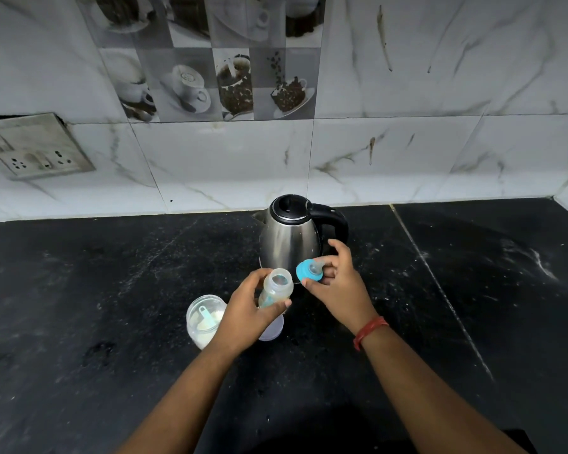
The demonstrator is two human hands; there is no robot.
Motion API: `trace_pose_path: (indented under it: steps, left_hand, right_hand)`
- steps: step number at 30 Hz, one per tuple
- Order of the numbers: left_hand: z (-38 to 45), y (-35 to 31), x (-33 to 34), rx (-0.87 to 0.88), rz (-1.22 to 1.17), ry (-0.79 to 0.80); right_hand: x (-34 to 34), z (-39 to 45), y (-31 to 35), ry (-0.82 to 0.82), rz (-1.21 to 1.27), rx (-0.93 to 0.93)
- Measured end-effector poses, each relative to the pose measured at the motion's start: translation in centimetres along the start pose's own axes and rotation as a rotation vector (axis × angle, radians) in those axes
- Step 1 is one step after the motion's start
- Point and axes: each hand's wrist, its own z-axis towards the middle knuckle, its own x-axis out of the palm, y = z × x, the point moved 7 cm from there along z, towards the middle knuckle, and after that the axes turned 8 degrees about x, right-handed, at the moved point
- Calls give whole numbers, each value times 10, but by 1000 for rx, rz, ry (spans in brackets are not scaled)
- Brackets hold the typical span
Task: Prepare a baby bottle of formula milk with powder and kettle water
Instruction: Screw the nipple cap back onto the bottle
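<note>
Step in hand: bottle opened, not yet filled. My left hand (250,311) grips the bottle (275,288) above the counter (79,290); my right hand (333,283) pinches the teat cap (310,269). Next, I judge: set the cap down, then scoop powder from the jar (204,319) beside the kettle (291,239).

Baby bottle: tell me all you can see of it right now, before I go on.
The baby bottle is a clear, slightly cloudy plastic bottle with blue-green print low on its side. Its mouth is open; the blue teat cap is off, held apart in the right hand. The left hand grips its lower body, lifted and tilted, mouth toward the kettle. No contents visible.
</note>
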Motion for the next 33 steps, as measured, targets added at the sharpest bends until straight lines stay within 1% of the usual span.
trace_pose_path:
  steps: [3, 5, 13, 20, 25, 33]
  left_hand:
    - [0, -2, 0, -5, -16, -1]
    - [0, -3, 0, -7, -29, -4]
    - [1, -9, 1, -6, -68, 2]
    - [4, -20, -3, 20, -27, -5]
    - [6, -24, -6, 34, -47, -31]
    - [8, -26, -9, 78, -66, -18]
  right_hand:
    - [-2, -5, 20, 2, 114, -21]
    - [-2, -8, 32, 21, 142, -52]
    - [13, -15, 56, 142, -60, -204]
    - [22, -18, 55, 194, -105, -221]
    - [24, -17, 53, 185, -68, -198]
    - [23, -16, 58, 311, -92, -194]
